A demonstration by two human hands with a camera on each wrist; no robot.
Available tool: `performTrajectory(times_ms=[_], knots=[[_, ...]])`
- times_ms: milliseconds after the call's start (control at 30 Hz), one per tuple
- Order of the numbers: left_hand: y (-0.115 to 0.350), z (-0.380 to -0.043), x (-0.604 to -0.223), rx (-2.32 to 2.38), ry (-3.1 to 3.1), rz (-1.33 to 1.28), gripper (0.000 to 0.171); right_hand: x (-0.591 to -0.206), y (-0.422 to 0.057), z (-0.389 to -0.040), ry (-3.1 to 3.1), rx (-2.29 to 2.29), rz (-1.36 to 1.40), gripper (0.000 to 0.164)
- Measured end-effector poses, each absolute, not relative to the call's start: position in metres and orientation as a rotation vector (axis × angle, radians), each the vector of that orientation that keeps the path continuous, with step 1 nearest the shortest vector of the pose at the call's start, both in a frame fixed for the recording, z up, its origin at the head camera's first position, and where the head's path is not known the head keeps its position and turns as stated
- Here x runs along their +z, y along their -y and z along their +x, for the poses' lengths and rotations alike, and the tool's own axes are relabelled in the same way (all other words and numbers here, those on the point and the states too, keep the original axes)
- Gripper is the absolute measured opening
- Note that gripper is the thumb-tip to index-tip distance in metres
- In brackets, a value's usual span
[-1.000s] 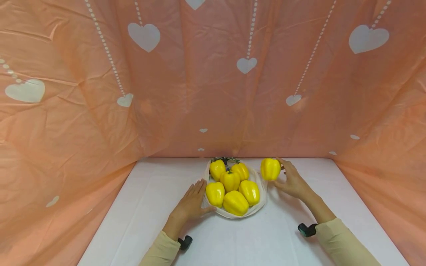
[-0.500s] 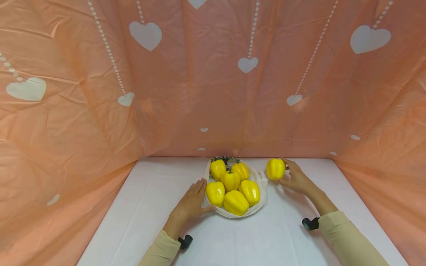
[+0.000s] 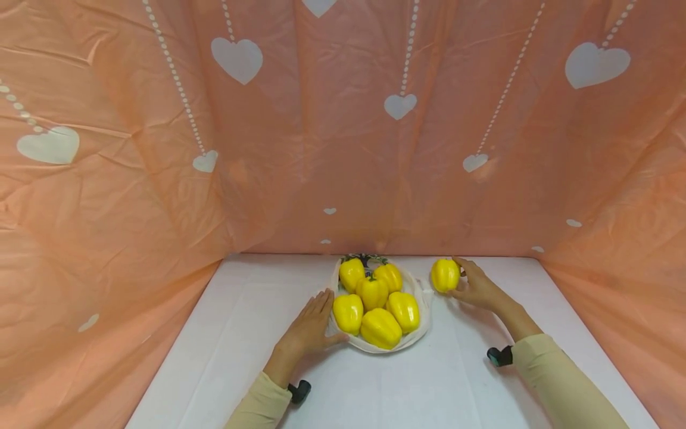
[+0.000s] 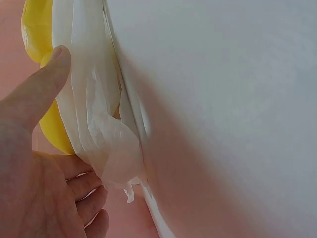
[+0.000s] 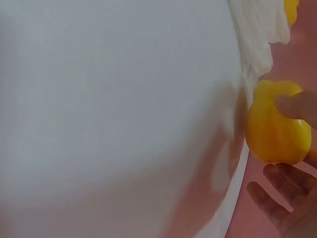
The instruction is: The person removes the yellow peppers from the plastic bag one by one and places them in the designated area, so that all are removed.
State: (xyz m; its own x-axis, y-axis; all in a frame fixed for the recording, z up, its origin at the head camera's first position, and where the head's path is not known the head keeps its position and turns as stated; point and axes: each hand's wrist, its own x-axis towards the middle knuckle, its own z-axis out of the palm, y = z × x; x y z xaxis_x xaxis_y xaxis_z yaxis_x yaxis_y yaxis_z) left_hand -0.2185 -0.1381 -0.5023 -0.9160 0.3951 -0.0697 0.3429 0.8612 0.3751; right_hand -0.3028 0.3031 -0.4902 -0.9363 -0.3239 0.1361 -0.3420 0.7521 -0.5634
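Glossy yellow blocky bell pepper (image 3: 445, 275), pinched by the right hand (image 3: 476, 290) between thumb and fingers, should be light, firm and slippery, best held round its sides; left of that grip, the left hand (image 3: 309, 326), fingers extended, touches a cream cloth bag (image 3: 425, 313)

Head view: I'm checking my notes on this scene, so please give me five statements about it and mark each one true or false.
1. Six yellow peppers show in the bag. True.
2. The left hand grips a pepper. False: it rests against the bag's side.
3. The grip of the right hand is on a single pepper outside the bag. True.
4. That single pepper is left of the bag. False: it is to the right.
5. The backdrop is patterned with stars. False: it has white hearts.
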Motion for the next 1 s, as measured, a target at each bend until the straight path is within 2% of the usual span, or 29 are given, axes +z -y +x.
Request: performTrajectory(times_ms=[1000], knots=[[0.1387,-0.2178,-0.5037,0.554,-2.893,0.583,0.111,-0.4851,-0.3021,-0.3026,2.956,0.925,0.533,0.094]])
